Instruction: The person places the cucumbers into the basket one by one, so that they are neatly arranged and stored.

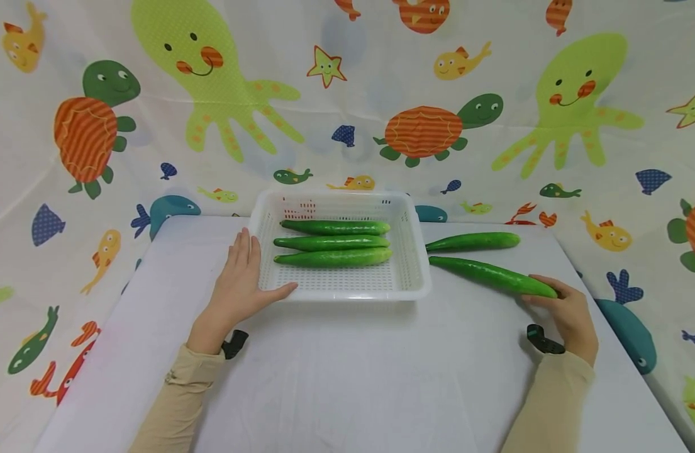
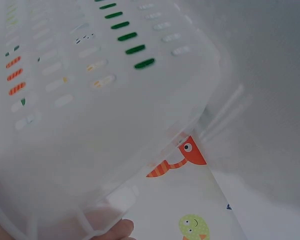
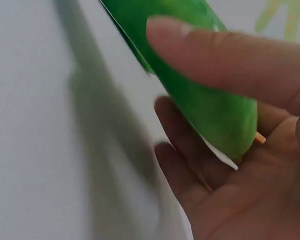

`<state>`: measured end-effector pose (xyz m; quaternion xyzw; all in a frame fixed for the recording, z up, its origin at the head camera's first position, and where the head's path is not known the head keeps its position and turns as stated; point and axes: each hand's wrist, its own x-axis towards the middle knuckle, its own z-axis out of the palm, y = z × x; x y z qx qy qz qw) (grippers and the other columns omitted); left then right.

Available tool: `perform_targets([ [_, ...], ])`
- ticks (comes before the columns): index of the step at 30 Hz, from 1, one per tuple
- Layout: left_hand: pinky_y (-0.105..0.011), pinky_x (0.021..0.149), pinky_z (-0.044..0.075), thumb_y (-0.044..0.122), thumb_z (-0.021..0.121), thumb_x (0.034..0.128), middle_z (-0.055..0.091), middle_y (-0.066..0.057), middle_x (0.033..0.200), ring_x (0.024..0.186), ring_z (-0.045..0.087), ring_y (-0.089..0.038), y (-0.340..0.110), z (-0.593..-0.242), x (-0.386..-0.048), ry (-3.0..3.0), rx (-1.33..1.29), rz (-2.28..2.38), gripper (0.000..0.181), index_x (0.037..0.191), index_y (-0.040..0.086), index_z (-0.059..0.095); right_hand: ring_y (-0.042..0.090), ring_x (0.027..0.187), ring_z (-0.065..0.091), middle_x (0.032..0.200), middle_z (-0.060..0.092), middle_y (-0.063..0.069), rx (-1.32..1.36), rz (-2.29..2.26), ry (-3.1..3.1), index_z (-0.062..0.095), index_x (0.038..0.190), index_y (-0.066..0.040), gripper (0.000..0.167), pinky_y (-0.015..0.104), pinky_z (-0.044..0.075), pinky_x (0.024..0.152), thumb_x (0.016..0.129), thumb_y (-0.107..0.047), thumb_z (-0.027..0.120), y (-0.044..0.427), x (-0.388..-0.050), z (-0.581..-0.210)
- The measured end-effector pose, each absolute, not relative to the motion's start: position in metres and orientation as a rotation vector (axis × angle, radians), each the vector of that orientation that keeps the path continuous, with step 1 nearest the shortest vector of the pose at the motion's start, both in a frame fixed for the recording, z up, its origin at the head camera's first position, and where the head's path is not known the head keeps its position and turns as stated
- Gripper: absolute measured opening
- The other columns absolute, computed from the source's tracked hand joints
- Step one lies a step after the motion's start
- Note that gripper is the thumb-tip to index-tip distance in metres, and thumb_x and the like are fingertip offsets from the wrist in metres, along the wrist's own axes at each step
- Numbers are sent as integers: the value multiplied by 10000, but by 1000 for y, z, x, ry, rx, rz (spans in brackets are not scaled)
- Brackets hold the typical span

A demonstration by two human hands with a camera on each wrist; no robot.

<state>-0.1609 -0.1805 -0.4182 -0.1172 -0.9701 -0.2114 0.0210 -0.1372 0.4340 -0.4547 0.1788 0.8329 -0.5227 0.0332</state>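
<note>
Holding with the right hand [image 1: 568, 314], turned inward, the blunt end of a long, glossy green cucumber [image 1: 483, 272] between thumb and fingers, right of a white rectangular perforated plastic basket [image 1: 341, 296]. Touching the basket's left side with the left hand [image 1: 238, 272], fingers straight and thumb spread wide, without grasping. Containing, inside the basket, three similar green cucumbers [image 1: 331, 243]; showing one more green cucumber [image 1: 474, 241] on the white bench [image 1: 347, 384].

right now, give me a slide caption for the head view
Right grip holds one cucumber; another cucumber lies nearby, three cucumbers sit in the white basket, left grip at its left side.
</note>
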Motion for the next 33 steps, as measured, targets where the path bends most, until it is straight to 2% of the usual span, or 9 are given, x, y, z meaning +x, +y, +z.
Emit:
perform_targets([
  [4,-541,1198,45,708,653,797,-142,-254,1614,1496,-106,-383,-180,-418,-161,-3006,-365,-653,1269,1520,-141,49,71,1070,400,1245,467,-141,510,-1929,2346,598,1394,-190,537,157,410,848,886,-176,771,439,-133,-451],
  [7,-539,1199,44,707,653,798,-133,-261,1613,1496,-102,-386,-180,-418,-161,-3003,-366,-654,1268,1518,-145,52,74,1054,446,1211,508,-118,463,-2164,2176,670,1304,-183,408,115,474,810,913,-81,722,439,-132,-448],
  [14,-538,1199,40,714,646,799,-141,-254,1614,1496,-117,-371,-180,-418,-161,-3001,-365,-658,1267,1521,-140,50,57,1034,541,1167,618,-88,425,-2467,1934,734,1183,-130,288,170,528,845,939,0,653,433,-131,-439],
  [20,-535,1200,34,715,647,799,-160,-235,1615,1497,-112,-374,-180,-418,-162,-3002,-365,-665,1271,1524,-133,39,117,950,666,1089,678,14,304,-2739,1803,737,1107,-30,253,284,572,810,926,94,612,428,-135,-436],
  [25,-531,1201,31,709,653,798,-171,-225,1615,1497,-123,-364,-179,-417,-161,-3006,-363,-673,1272,1525,-131,32,150,938,689,1060,705,52,256,-2848,1810,714,1149,21,258,297,577,782,923,96,616,420,-135,-424],
  [33,-532,1201,36,689,667,798,-130,-263,1613,1498,-105,-378,-180,-418,-161,-2995,-376,-658,1263,1517,-148,54,191,1045,650,1141,648,96,320,-2995,1877,664,1211,73,314,307,566,801,898,59,675,407,-134,-401],
])
